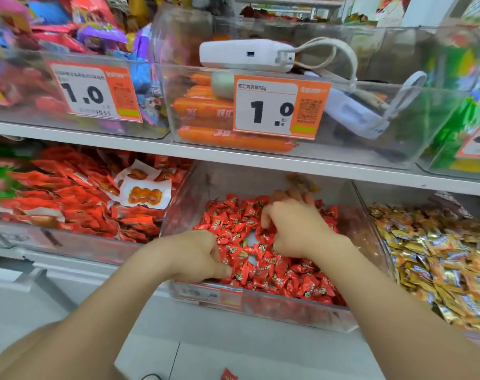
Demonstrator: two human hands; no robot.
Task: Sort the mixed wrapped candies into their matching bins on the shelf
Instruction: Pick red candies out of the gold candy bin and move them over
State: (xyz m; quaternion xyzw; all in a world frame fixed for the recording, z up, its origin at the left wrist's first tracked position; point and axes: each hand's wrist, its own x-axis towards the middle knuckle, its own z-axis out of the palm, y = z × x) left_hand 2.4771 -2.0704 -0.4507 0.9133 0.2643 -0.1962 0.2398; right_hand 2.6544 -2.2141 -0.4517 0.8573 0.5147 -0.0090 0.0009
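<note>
Red candies point(277, 272) fill the bin point(260, 304) under both hands. The left hand point(202, 256) pinches a few at the near edge. Just beyond, the right hand point(296, 229) curls into the heap — whether it holds any, I cannot tell. Gold candies point(439, 256) lie to its right.

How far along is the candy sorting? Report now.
Done: the middle bin looks all red candies; gold candies lie apart to its right. In hand: the left hand grips red candies, the right hand digs among them. Left: one red candy lies stray below the bin.
</note>
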